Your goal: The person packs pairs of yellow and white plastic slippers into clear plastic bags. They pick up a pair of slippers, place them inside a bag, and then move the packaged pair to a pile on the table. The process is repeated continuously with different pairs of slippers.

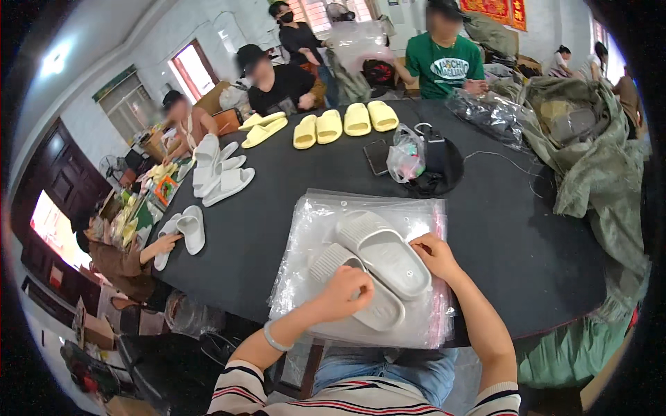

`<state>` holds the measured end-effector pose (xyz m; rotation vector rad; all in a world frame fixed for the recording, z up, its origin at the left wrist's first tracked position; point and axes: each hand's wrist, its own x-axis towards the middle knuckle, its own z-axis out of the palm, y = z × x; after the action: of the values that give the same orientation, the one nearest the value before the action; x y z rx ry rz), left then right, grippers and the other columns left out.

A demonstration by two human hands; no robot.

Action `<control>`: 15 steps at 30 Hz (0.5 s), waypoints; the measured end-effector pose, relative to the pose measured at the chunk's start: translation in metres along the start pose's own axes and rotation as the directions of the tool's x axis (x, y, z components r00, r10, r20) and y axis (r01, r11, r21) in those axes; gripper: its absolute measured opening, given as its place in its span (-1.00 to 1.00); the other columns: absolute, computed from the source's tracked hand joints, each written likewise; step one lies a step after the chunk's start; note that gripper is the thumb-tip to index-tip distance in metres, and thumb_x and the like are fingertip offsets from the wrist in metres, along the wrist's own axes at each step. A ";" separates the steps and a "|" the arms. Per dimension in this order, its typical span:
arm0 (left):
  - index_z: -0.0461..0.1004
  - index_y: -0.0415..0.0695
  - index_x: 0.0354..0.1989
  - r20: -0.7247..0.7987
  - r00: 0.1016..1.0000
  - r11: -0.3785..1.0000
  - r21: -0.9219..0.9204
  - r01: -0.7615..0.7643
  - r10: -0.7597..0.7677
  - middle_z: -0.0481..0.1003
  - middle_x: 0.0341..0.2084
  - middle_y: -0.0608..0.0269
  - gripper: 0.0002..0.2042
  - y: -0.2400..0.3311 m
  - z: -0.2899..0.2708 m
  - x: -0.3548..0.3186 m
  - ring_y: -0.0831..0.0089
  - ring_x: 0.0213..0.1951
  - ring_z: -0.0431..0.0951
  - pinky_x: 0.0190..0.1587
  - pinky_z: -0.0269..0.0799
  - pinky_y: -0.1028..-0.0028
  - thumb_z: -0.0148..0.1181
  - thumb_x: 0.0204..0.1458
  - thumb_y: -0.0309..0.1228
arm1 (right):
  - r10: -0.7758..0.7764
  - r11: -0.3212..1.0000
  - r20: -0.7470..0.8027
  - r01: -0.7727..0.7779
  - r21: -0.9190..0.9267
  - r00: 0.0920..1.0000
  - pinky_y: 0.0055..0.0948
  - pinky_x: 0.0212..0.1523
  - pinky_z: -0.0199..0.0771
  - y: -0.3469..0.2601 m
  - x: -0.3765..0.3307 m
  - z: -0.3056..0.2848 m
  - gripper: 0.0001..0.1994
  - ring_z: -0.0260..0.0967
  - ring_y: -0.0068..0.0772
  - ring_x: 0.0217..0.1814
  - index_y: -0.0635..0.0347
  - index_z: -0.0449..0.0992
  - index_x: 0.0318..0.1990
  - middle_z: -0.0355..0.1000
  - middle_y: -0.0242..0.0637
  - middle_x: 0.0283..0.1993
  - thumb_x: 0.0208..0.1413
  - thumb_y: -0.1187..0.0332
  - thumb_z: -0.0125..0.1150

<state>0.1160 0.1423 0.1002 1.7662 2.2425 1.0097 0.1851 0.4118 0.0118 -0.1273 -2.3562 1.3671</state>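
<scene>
Grey foam slide sandals [374, 267], a pair on a stack of clear plastic bags [312, 208] at the near worktop [263, 208] edge: likely light, squashy. Left hand [345, 291] fingers clenched on near sandal; right hand [433, 255] pinches far sandal's edge. Bags look slippery. Yellow slide sandals [343, 123] far.

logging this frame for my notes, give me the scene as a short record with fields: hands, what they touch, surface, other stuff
left hand: fist pressed on the lower grey slipper
right hand: fingers at the edge of the upper grey slipper
slippers: stacked crosswise on a pile of clear bags
surface: black table
far side: yellow slippers in a row, white slippers at left
middle: black bag
</scene>
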 end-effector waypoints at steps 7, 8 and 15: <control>0.29 -0.13 -0.67 -0.312 0.854 0.901 -0.272 0.339 -0.416 0.21 -0.65 0.53 -0.66 -0.019 -0.126 -0.023 0.72 -0.55 0.17 -0.53 0.10 0.60 0.42 -0.08 -0.46 | -0.008 1.000 -0.011 0.008 -0.017 1.000 -0.48 -0.27 0.42 0.002 -0.002 0.003 -0.88 0.43 -0.37 -0.32 0.21 0.59 -0.22 0.46 -0.21 -0.27 0.08 0.47 0.23; 0.29 -0.12 -0.68 -0.367 0.827 0.893 -0.317 0.319 -0.426 0.23 -0.66 0.54 -0.67 -0.023 -0.144 -0.030 0.73 -0.55 0.18 -0.54 0.10 0.60 0.39 -0.07 -0.50 | -0.014 1.000 -0.007 0.013 -0.011 1.000 -0.48 -0.27 0.42 0.004 -0.002 0.004 -0.88 0.42 -0.38 -0.33 0.22 0.59 -0.23 0.45 -0.22 -0.28 0.08 0.47 0.23; 0.29 -0.17 -0.67 -0.508 0.781 0.734 0.359 0.576 -0.364 0.27 -0.72 0.32 -0.63 -0.139 -0.308 -0.096 0.53 -0.61 0.23 -0.55 0.17 0.45 0.43 -0.11 -0.33 | -0.043 0.999 -0.009 0.043 -0.016 0.999 -0.50 -0.31 0.38 -0.002 -0.002 0.008 -0.90 0.36 -0.43 -0.37 0.22 0.59 -0.24 0.41 -0.26 -0.32 0.07 0.50 0.24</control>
<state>-0.1136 -0.0888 0.2307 0.9975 3.2356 0.7673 0.1840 0.4036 0.0091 -0.0864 -2.3491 1.3247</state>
